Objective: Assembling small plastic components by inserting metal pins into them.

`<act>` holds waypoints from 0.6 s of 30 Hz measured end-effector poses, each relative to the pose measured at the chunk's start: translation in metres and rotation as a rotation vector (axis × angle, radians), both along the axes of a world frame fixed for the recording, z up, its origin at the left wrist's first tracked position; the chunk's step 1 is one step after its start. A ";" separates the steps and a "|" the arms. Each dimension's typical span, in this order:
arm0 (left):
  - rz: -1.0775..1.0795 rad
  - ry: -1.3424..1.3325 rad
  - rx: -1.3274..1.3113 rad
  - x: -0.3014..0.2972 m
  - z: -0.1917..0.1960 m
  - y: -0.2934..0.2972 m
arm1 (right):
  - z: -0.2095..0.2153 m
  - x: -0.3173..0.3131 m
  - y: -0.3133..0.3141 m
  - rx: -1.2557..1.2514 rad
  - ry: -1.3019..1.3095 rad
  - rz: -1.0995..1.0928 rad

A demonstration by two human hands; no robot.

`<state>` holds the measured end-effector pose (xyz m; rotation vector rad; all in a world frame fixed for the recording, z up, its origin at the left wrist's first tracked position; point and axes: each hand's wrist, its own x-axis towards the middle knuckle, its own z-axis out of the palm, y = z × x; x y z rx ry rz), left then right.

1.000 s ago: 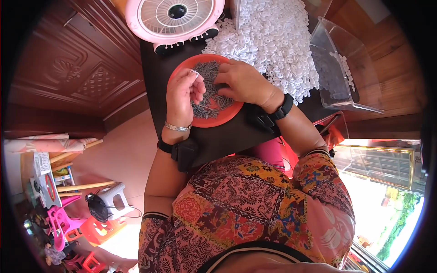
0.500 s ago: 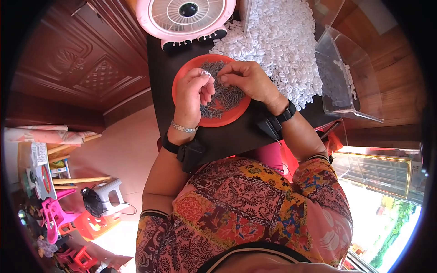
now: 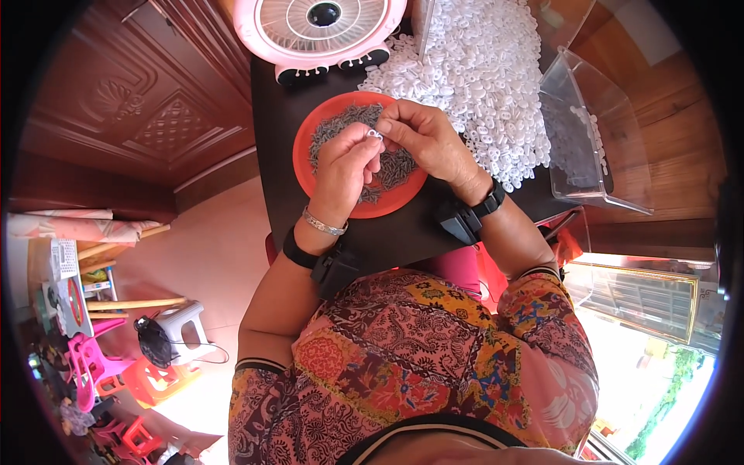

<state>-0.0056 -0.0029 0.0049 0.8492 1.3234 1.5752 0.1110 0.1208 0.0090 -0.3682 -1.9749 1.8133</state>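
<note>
My left hand (image 3: 341,177) pinches a small white plastic piece with holes (image 3: 375,134) between thumb and forefinger. Close against it, my right hand (image 3: 432,147) has its thumb and forefinger pressed together at the piece's edge; what they grip is too small to make out. Both hands are over a round red-orange dish (image 3: 303,149), which holds a heap of small grey screw-like pieces (image 3: 333,128). Beyond my right hand, a large pile of similar white plastic pieces (image 3: 496,93) spreads over the dark table (image 3: 279,128).
A pink fan (image 3: 322,39) stands at the table's far left. To the right of the pile is a clear plastic bin (image 3: 577,147) with some white pieces in it. A carved brown wooden panel (image 3: 147,108) borders the left; stools (image 3: 182,333) stand on the floor.
My left hand has moved right and slightly down with the white piece, toward my right hand. The two hands' fingertips now come together, where a gap showed before.
</note>
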 end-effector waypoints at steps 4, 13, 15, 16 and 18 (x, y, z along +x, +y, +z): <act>-0.003 0.010 -0.001 -0.001 0.000 0.000 | 0.002 0.002 0.000 -0.017 0.002 0.008; 0.008 0.046 -0.045 0.002 -0.001 -0.001 | 0.002 0.003 -0.002 0.031 -0.004 0.012; 0.011 0.050 -0.054 0.002 -0.001 -0.001 | 0.002 0.003 -0.002 0.041 -0.003 0.009; 0.010 0.060 -0.047 0.001 -0.001 -0.001 | 0.002 0.002 -0.002 0.052 -0.001 0.007; 0.007 0.068 -0.041 0.002 -0.003 -0.001 | 0.001 0.003 -0.002 0.130 -0.018 -0.018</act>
